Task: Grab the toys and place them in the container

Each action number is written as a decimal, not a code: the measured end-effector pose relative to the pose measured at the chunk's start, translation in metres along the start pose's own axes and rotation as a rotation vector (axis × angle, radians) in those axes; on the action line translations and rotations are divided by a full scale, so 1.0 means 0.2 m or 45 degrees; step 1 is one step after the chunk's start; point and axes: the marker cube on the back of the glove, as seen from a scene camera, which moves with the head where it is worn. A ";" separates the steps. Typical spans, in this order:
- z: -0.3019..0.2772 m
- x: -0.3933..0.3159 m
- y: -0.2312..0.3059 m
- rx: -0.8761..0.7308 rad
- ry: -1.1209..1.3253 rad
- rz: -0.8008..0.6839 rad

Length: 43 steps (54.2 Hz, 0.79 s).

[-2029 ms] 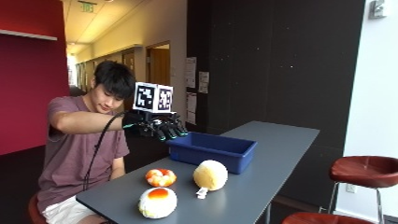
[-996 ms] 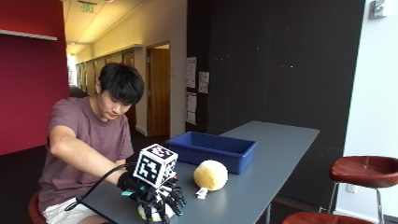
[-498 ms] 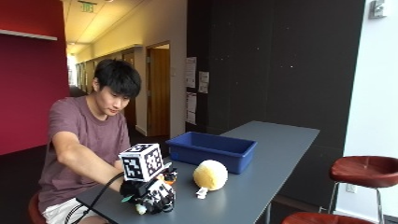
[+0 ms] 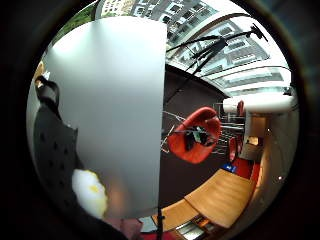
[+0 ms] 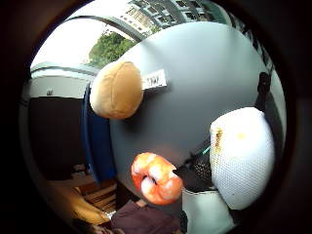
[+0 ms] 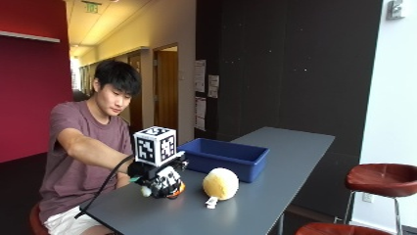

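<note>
While the gloved right hand (image 6: 158, 179) is held low over the near end of the grey table (image 6: 273, 176), a white plush toy (image 5: 241, 163) with yellow patches is seen pressed close against the palm. Black glove fingers (image 5: 197, 170) are seen curled beside the toy in the thumb-side palm view, so it is judged to be gripped, though the full wrap of the fingers is hidden in the outside view. An orange shrimp-like toy (image 5: 155, 178) is left on the table just beside the hand, and a round tan plush toy (image 6: 220, 183) is left a little further along, between the hand and the blue container (image 6: 224, 157).

The step in hand is judged to be the pick-up of the white toy, with no toy visible over the container's rim from here. What is called for next is a lift clear of the table, a carry past the tan toy towards the container, and a release above its open top.

A white sewn-in tag (image 5: 154, 79) is attached to the tan toy; printing is visible on it, but it cannot be read. No brand can be made out elsewhere.
</note>
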 end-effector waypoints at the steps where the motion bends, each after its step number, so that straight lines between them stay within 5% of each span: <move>1: -0.03 -0.01 0.00 0.012 0.005 -0.003; 25: -0.57 -0.38 0.09 0.148 -0.015 -0.196; 43: -0.86 -1.11 0.14 0.234 -0.084 -0.422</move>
